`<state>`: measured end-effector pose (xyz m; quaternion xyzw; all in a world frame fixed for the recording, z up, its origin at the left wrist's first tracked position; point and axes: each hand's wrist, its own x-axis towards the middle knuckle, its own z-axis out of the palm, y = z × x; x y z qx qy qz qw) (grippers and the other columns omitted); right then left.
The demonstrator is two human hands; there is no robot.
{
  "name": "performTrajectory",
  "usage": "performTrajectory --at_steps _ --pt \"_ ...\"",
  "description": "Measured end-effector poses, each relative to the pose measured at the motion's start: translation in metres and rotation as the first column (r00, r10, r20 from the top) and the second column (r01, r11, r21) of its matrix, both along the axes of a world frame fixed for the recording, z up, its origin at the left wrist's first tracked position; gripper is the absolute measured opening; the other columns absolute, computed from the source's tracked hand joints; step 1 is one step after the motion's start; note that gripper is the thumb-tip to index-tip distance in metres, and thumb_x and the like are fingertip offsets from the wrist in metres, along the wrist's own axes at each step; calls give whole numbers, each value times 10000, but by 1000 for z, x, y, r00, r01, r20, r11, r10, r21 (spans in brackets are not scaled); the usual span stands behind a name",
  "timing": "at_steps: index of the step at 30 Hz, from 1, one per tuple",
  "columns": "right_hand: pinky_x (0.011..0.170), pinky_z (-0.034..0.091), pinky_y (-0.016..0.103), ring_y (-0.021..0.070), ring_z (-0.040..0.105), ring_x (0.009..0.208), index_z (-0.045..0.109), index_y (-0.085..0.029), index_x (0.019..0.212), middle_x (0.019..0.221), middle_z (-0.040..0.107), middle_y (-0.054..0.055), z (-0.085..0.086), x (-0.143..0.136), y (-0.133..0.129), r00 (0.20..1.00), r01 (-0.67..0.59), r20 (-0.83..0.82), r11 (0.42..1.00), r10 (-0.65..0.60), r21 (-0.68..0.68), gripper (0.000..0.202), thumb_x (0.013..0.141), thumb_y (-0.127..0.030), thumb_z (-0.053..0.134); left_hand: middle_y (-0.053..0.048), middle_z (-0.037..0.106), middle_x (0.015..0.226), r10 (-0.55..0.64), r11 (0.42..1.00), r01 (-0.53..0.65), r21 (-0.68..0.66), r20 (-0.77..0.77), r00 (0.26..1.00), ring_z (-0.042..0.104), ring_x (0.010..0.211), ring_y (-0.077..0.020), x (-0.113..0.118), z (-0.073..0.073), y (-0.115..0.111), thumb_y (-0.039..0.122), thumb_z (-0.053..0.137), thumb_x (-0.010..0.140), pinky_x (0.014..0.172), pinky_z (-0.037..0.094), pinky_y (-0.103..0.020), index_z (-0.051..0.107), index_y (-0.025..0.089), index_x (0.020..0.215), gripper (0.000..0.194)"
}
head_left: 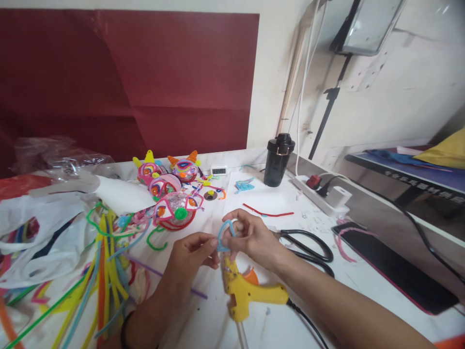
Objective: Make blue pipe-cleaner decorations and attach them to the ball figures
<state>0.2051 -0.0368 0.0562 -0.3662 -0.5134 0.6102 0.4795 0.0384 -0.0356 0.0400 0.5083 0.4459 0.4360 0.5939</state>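
Observation:
Between my two hands is a light blue pipe cleaner (225,229), bent into a small pointed loop. My right hand (250,237) pinches its right side, with the thumb and fingers pressed together. From the left, my left hand (192,254) pinches the loop's lower left end. Just below my hands lies a yellow hot glue gun (247,293) with an orange trigger and a clear glue stick in its back. Black-handled scissors (308,247) lie partly behind my right wrist. Beyond my hands rests a red pipe cleaner (268,212).
Loose colourful pipe cleaners (103,271) and a white plastic bag (43,232) fill the left side. Decorated figures (178,211) stand behind, beside a small digital clock (218,170). A black cup (279,160), a power strip (319,196) and a phone (395,266) are to the right.

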Motion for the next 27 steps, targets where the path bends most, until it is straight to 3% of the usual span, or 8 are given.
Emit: performTrajectory --at_steps 14,20,23,27 --pt "442 513 215 80 553 420 428 -209 904 580 565 -104 -3 -5 -1 998 36 -44 999 -35 6 472 574 -188 764 16 600 482 56 989 -35 143 -145 988 553 476 -121 4 0 -5 316 622 743 527 459 -239 647 150 700 174" --pt "424 499 209 77 535 406 424 -221 912 575 544 -109 -6 -8 -4 998 60 -4 997 -60 41 449 598 -188 744 33 576 452 134 973 -80 217 -246 960 521 451 -112 5 1 -6 291 613 729 487 403 -212 625 169 657 142" --pt "426 500 213 88 551 431 439 -225 912 593 552 -100 -8 -9 -4 997 80 14 995 -81 62 403 621 -166 710 34 573 460 146 966 -85 244 -242 959 525 456 -115 5 0 -6 298 621 722 486 403 -212 623 172 655 142" --pt "451 518 229 96 563 458 448 -218 870 598 574 -88 -8 -9 -3 996 89 -5 994 -89 70 351 622 -130 680 18 580 496 73 974 -35 225 -163 984 537 490 -128 4 -1 -5 345 588 760 525 435 -237 628 164 689 198"
